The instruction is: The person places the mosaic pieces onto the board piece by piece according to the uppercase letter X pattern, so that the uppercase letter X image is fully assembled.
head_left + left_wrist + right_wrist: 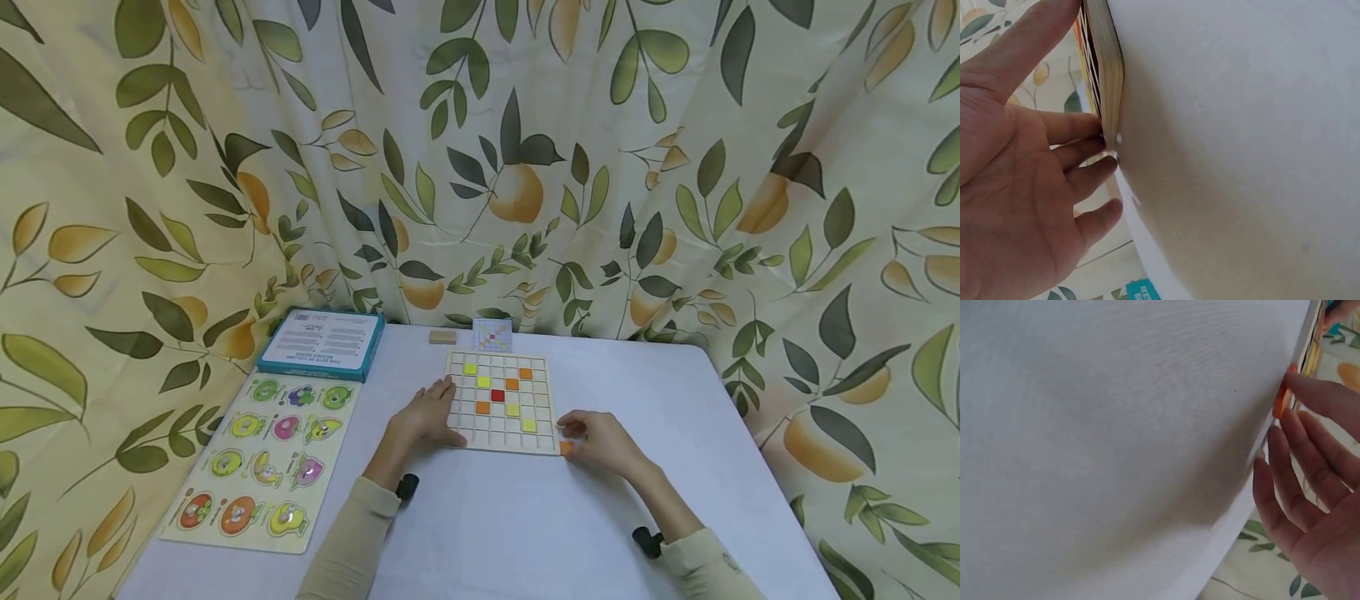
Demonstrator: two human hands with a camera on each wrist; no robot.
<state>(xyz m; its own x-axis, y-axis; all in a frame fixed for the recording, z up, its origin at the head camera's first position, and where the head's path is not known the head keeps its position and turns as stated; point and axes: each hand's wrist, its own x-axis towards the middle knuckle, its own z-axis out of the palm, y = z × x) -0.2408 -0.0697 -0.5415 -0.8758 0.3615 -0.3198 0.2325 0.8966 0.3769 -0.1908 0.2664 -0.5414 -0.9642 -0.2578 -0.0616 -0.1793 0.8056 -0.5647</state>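
A square wooden grid board (542,442) lies on the table with red, orange and yellow tiles in some of its cells. My left hand (429,414) rests against the board's left edge, its fingers fairly straight and thumb spread toward the near corner. In the left wrist view, those fingertips (1107,165) touch the side of the board (1112,81). Beside the board's near right corner, my right hand (603,443) holds a loose orange tile (566,448) low at the table. The right wrist view has this orange tile (1281,403) between thumb and index finger.
A small patterned card (492,335) and a wooden block (442,337) stand behind the board. To the left lie a fruit-and-vegetable puzzle board (243,492) and a teal-edged box (322,342). A leafy curtain (517,200) hangs behind the white table (637,375).
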